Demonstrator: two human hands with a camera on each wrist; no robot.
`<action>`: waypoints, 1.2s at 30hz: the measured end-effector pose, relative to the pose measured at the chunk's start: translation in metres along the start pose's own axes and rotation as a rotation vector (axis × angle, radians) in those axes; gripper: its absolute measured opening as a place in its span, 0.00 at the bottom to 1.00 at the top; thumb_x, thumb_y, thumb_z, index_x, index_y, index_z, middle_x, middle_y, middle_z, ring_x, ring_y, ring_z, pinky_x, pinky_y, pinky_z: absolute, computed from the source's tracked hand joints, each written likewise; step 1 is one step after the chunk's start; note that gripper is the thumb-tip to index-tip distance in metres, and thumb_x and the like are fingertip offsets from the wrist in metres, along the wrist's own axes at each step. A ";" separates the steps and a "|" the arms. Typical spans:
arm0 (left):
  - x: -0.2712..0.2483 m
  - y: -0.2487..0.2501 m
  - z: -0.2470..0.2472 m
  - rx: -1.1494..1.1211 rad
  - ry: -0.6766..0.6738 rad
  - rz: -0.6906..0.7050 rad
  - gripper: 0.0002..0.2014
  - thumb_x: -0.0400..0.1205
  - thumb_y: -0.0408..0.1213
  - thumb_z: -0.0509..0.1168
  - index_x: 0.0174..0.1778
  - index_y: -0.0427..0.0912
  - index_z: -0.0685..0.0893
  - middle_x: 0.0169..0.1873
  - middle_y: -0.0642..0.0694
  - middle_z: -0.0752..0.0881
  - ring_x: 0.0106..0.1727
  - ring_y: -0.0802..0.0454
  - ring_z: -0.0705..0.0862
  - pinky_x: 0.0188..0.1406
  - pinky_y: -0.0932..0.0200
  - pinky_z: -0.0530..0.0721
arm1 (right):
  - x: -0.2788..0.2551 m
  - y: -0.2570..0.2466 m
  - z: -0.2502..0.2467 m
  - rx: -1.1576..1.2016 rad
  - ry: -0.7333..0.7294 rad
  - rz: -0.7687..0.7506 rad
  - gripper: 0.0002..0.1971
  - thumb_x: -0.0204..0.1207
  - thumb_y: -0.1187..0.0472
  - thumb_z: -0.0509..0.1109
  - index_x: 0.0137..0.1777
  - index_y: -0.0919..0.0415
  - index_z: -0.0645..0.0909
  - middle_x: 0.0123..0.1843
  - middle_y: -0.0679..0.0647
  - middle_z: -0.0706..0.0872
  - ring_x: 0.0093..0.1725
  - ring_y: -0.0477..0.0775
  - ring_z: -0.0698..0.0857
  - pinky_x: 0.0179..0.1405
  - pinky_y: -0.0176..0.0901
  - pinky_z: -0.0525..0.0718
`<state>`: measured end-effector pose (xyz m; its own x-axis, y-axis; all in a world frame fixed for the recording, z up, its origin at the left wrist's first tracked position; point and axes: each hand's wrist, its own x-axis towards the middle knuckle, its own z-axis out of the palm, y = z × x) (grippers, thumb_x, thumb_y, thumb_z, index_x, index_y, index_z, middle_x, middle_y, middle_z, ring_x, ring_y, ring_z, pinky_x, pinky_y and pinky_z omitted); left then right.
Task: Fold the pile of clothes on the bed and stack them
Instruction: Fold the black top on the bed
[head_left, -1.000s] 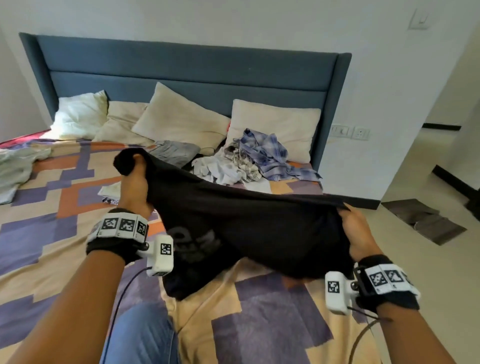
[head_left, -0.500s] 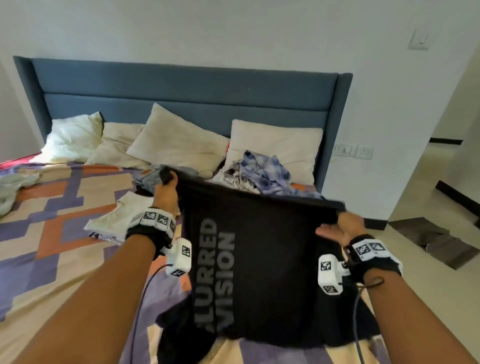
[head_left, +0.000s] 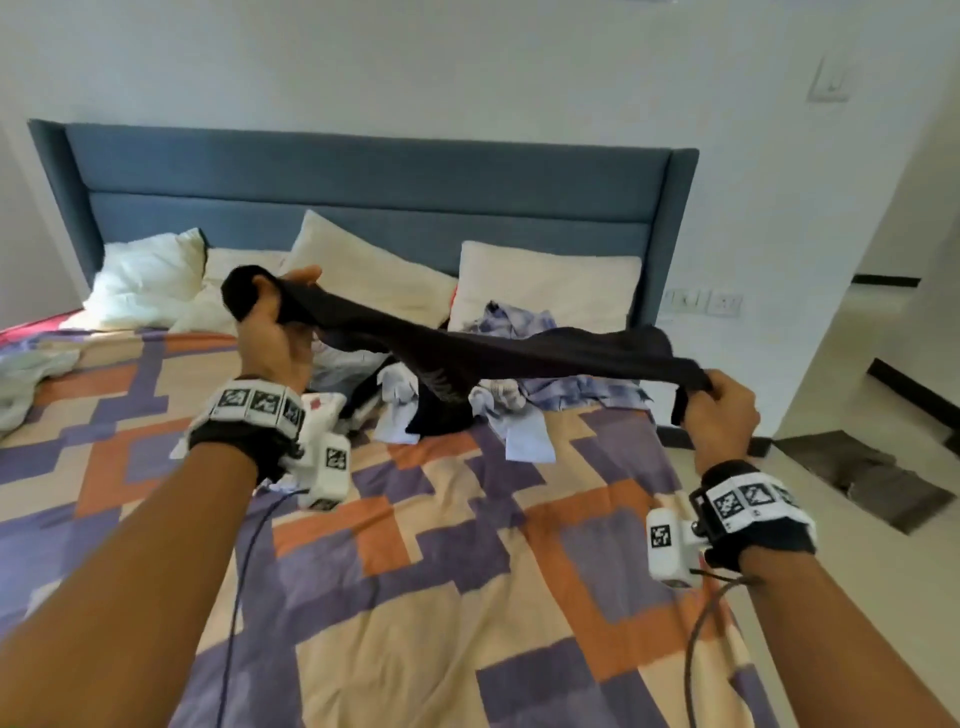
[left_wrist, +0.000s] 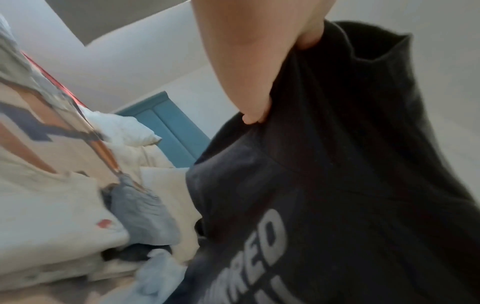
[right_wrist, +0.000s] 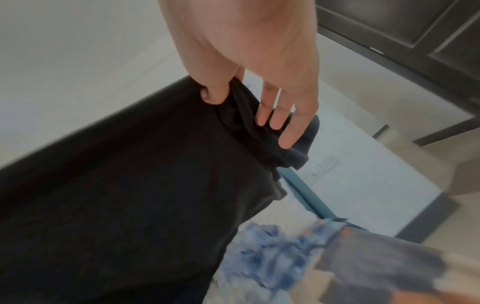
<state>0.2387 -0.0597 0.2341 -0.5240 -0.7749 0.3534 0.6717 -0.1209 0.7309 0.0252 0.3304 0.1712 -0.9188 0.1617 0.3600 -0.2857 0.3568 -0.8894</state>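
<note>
Holding a black T-shirt (head_left: 519, 353) stretched in the air above the bed (head_left: 467, 597), one end in each of the hands. Left hand (head_left: 270, 332) raised higher and further toward the headboard (head_left: 363, 208), fingers curled round a bunched end of the fabric. Right hand (head_left: 719, 410) lower and out past the right edge of the mattress, thumb and forefinger pinching the other end, remaining fingers lying straighter along the cloth in the right wrist view. Long axis of the shirt running left to right between the hands, sloping down toward the right, middle sagging and hanging toward the pile of clothes (head_left: 498, 405) near the pillows (head_left: 545, 280). Shirt seen nearly edge-on from the head view, so probably mid-shake or mid-flip before laying flat. Open patch of patterned bedspread lying below and nearer the body than the shirt; likely landing spot, both hands about equally placed to lower onto it. Pale printed lettering on the shirt front in the left wrist view, partly cut off: "RRED" readable, a second line below too cropped to read. No folded stack clearly visible; most of the task apparently left.
</note>
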 end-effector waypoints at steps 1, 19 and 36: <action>-0.012 -0.003 -0.019 0.127 0.021 -0.016 0.22 0.89 0.48 0.54 0.51 0.35 0.87 0.50 0.39 0.87 0.51 0.47 0.85 0.61 0.52 0.82 | -0.013 0.012 -0.004 -0.057 -0.024 -0.029 0.16 0.71 0.64 0.61 0.51 0.63 0.89 0.46 0.70 0.89 0.49 0.70 0.86 0.49 0.52 0.81; -0.211 -0.009 -0.236 1.446 -0.740 -1.055 0.08 0.78 0.33 0.72 0.45 0.30 0.89 0.37 0.46 0.89 0.37 0.61 0.83 0.42 0.64 0.81 | -0.200 0.221 -0.108 -0.715 -0.724 -0.008 0.15 0.53 0.71 0.87 0.31 0.51 0.89 0.43 0.62 0.88 0.51 0.69 0.87 0.59 0.60 0.82; -0.296 -0.185 -0.011 1.393 -1.052 -0.686 0.29 0.84 0.46 0.65 0.82 0.54 0.66 0.82 0.39 0.64 0.83 0.41 0.62 0.81 0.46 0.60 | -0.159 0.199 -0.100 -0.526 -0.340 0.522 0.19 0.77 0.52 0.75 0.56 0.68 0.84 0.57 0.71 0.86 0.61 0.73 0.82 0.62 0.61 0.81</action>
<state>0.2755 0.1848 -0.0117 -0.9120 -0.1029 -0.3970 -0.3364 0.7414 0.5807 0.1421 0.4673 -0.0347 -0.9547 0.1690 -0.2450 0.2901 0.7118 -0.6397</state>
